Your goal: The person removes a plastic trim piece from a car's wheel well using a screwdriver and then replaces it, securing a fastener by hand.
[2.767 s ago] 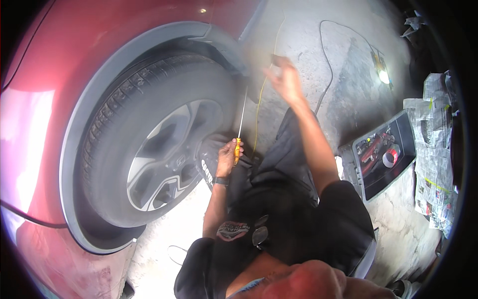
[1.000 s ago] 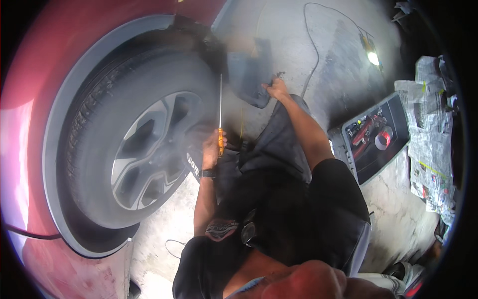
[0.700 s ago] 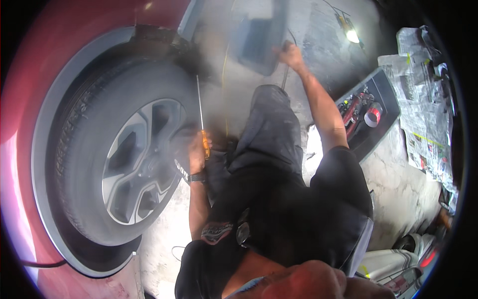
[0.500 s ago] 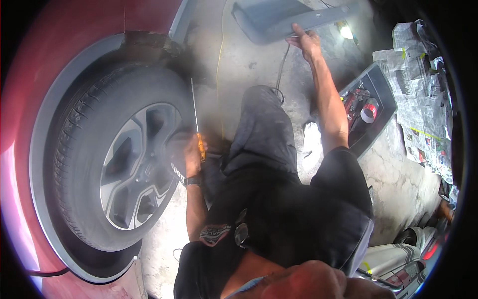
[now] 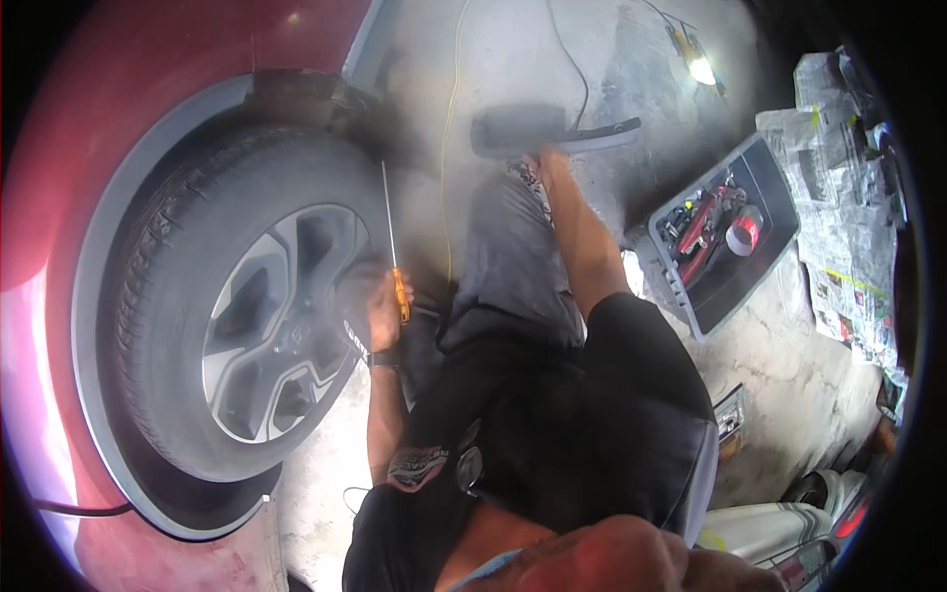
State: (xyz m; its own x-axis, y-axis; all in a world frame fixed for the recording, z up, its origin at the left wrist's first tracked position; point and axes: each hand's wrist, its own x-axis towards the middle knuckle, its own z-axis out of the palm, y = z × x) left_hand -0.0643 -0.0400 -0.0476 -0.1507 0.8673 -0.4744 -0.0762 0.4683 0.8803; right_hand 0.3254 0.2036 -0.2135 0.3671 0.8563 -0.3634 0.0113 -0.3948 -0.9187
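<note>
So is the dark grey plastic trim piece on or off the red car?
Off: the right hand holds the trim piece clear of the red car, with pale floor visible between.

Stained grey floor (image 5: pixel 508 59), lit work lamp (image 5: pixel 701 69)

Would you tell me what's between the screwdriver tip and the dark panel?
In the head view, a yellow cord crosses the floor between screwdriver tip and panel.

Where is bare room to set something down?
Bare floor shows between the yellow cord and dark cable, beyond the trim in the right hand; another patch lies below the bin in this view, left of the newspaper. Crowded: the left hand, where screwdriver, wheel and leg sit close.
</note>
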